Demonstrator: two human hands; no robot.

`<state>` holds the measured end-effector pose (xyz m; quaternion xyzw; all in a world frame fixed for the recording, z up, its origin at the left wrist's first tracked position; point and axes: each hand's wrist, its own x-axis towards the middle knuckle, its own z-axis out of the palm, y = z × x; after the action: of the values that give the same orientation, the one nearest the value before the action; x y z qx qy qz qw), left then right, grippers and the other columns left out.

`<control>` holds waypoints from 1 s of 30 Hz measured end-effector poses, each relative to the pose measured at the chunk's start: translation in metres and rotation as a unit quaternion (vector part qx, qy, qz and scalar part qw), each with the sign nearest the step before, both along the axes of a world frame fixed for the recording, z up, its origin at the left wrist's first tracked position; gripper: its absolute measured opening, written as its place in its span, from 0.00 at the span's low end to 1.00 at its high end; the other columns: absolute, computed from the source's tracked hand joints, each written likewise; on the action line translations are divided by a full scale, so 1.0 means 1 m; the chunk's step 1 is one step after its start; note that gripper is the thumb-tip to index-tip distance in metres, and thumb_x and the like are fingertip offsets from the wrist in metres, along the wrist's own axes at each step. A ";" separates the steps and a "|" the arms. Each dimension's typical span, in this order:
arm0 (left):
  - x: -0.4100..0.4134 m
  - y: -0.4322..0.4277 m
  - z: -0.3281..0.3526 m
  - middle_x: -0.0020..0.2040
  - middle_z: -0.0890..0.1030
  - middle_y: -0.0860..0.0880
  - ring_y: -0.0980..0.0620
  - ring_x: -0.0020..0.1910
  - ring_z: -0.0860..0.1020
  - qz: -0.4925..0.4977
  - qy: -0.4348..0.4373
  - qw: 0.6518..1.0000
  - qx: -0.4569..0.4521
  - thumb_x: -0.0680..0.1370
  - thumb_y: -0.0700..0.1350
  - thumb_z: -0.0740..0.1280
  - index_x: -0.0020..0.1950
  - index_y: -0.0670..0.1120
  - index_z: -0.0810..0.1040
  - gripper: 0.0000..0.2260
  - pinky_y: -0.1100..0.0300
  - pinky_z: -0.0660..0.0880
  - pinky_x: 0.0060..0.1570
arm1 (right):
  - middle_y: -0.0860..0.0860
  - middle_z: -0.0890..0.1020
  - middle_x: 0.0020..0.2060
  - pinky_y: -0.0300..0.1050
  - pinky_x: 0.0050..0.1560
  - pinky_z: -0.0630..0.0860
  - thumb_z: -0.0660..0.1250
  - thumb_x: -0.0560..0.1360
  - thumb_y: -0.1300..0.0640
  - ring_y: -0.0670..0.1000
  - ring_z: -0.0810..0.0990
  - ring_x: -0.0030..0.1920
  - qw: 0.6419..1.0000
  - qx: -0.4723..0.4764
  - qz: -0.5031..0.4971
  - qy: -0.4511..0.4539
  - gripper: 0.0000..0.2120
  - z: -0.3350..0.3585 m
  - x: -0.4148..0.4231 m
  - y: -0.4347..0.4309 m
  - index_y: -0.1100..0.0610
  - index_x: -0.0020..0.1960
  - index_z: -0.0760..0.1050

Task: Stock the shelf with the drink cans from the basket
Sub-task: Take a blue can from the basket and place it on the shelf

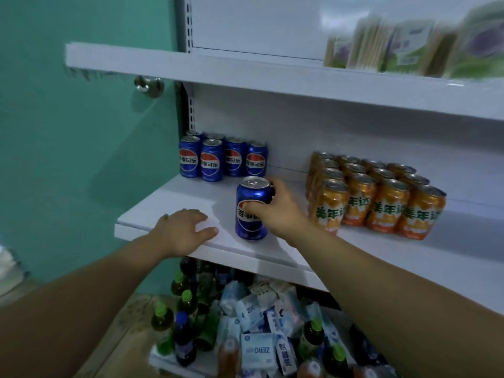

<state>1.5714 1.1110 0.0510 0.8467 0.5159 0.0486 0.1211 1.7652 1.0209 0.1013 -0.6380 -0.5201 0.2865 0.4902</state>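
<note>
A blue cola can [250, 214] stands upright near the front of the white middle shelf [174, 195], and my right hand [278, 208] is wrapped around its right side. My left hand [185, 227] lies flat, fingers spread, on the shelf's front edge just left of that can. Several matching blue cans [222, 159] stand in rows at the back left of the same shelf. A block of several orange soda cans [379, 195] fills the shelf to the right of my right hand. The basket is not in view.
A lower shelf holds green-capped bottles [185, 304] and white-blue packets [256, 347]. The upper shelf [272, 77] carries blurred green and purple packs [409, 45]. A teal wall with a round metal knob [148, 85] stands to the left.
</note>
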 end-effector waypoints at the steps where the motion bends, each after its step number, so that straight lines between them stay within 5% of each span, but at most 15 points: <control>1: 0.002 0.008 0.001 0.77 0.58 0.52 0.51 0.76 0.56 0.010 0.011 1.000 0.003 0.78 0.66 0.54 0.75 0.52 0.61 0.30 0.45 0.51 0.74 | 0.45 0.72 0.54 0.43 0.55 0.70 0.74 0.71 0.60 0.45 0.71 0.55 1.000 0.001 0.001 0.002 0.29 -0.002 -0.002 0.011 0.52 0.68 0.66; 7: 0.009 0.040 -0.005 0.79 0.50 0.54 0.50 0.77 0.47 0.052 0.050 0.997 0.005 0.75 0.70 0.50 0.76 0.58 0.54 0.32 0.36 0.44 0.71 | 0.50 0.66 0.69 0.52 0.68 0.70 0.75 0.70 0.55 0.52 0.71 0.67 0.998 0.004 -0.015 -0.061 0.35 -0.016 -0.003 0.083 0.50 0.73 0.63; 15: 0.008 0.044 -0.015 0.79 0.50 0.55 0.52 0.77 0.46 0.057 0.022 0.998 0.018 0.75 0.70 0.51 0.76 0.59 0.53 0.31 0.39 0.41 0.73 | 0.51 0.69 0.71 0.54 0.68 0.69 0.71 0.74 0.52 0.54 0.70 0.69 0.993 0.037 -0.071 -0.084 0.35 -0.025 0.006 0.161 0.52 0.76 0.58; 19: 0.007 0.044 -0.018 0.79 0.49 0.56 0.53 0.77 0.45 0.057 0.019 0.998 0.032 0.75 0.70 0.50 0.76 0.60 0.53 0.31 0.40 0.41 0.73 | 0.51 0.69 0.71 0.47 0.63 0.69 0.69 0.76 0.54 0.53 0.70 0.68 0.991 0.056 -0.078 -0.090 0.32 -0.027 0.010 0.184 0.53 0.75 0.59; 30: 0.006 0.045 -0.018 0.79 0.49 0.56 0.52 0.77 0.45 0.052 0.025 0.998 0.038 0.75 0.70 0.49 0.76 0.60 0.52 0.32 0.40 0.42 0.73 | 0.52 0.63 0.74 0.54 0.66 0.68 0.68 0.77 0.47 0.55 0.65 0.72 0.988 0.056 -0.111 -0.094 0.37 -0.040 0.010 0.212 0.53 0.78 0.53</control>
<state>1.5770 1.1564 0.0329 0.8236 0.5599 0.0533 0.0729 1.7752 1.2334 0.0611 -0.6871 -0.5052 0.1396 0.5032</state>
